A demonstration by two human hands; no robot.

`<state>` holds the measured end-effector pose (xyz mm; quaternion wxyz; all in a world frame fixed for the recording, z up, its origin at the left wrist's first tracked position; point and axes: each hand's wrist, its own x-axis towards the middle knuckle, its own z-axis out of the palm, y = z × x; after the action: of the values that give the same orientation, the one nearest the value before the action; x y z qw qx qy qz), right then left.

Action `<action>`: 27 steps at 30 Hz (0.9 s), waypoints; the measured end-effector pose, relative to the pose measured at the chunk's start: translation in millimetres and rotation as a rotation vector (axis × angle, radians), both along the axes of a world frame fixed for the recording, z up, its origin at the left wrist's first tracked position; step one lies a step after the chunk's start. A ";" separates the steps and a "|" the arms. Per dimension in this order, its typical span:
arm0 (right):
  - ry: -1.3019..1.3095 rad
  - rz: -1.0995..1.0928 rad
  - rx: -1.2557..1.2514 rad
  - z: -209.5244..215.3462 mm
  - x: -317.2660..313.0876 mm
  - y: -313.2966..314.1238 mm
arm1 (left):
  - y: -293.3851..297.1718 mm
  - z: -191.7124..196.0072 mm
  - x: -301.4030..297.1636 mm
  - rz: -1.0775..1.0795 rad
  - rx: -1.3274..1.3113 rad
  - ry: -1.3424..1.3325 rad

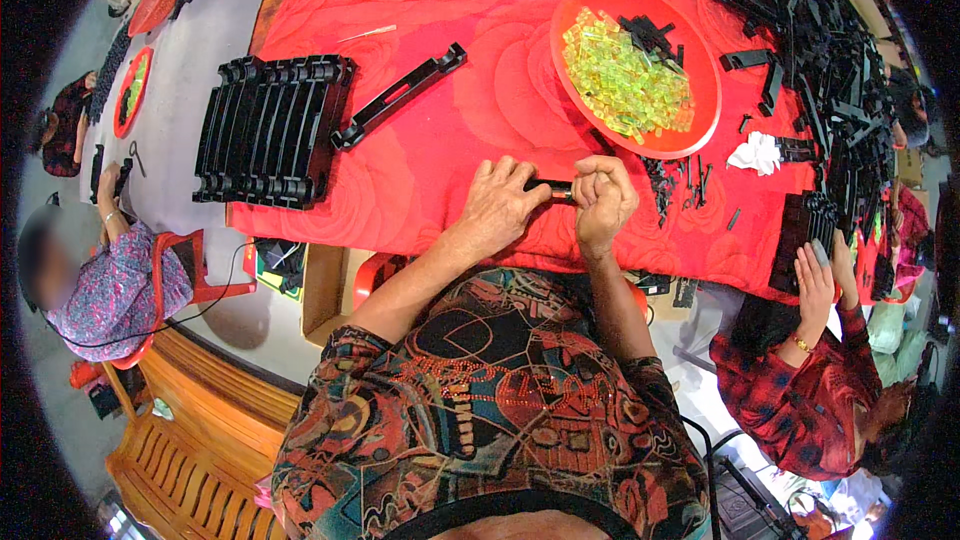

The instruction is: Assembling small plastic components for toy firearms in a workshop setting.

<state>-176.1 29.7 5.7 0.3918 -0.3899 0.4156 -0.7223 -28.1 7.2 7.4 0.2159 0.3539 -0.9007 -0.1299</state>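
Observation:
Near the front edge of the red cloth, both hands are close together over a black plastic bar (545,183), of which only a short piece shows. My left hand (495,205) is closed on the bar, fingers pressing it from above. At its other end my right hand (604,205) is curled into a fist; what its fingers grip is hidden. A thin dark piece shows just beyond that fist. Farther off stands a red bowl (563,65) with many small yellow-green clear pieces (620,80) and some black parts (652,37) in it.
A row of finished-looking black bars (270,130) lies at left, with a single bar (400,95) beside it. Black parts (800,30) heap up at right, near a crumpled white tissue (757,153). Co-workers sit on both sides; a wooden bench (190,470) stands behind left.

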 end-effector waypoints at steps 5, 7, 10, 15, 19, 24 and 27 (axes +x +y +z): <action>0.056 -0.017 -0.028 -2.6 2.8 -0.6 | 0.6 0.2 0.4 -0.003 -0.019 0.018; 0.069 -0.010 0.006 -3.0 3.0 -0.6 | 0.7 1.6 0.9 -0.005 -0.007 0.022; 0.044 0.034 0.033 4.4 -0.8 -3.8 | 0.9 3.1 0.7 -0.011 0.007 0.014; -0.018 0.015 0.014 20.7 -2.2 5.2 | -1.8 5.4 2.9 -0.060 0.021 -0.033; 0.095 -0.062 0.022 37.8 -13.3 20.5 | -8.3 22.2 6.6 -0.093 -0.009 0.190; 0.555 -0.402 0.065 66.0 -45.1 13.4 | -45.0 13.0 21.4 0.089 -0.023 0.422; 0.697 -0.404 0.203 73.3 -74.8 -2.2 | -55.7 -3.5 28.2 0.243 0.174 0.371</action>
<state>-250.8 27.5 79.0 0.1147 -0.4812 0.6606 -0.5647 0.1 -48.4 3.8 0.3603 0.4470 -0.7819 -0.2430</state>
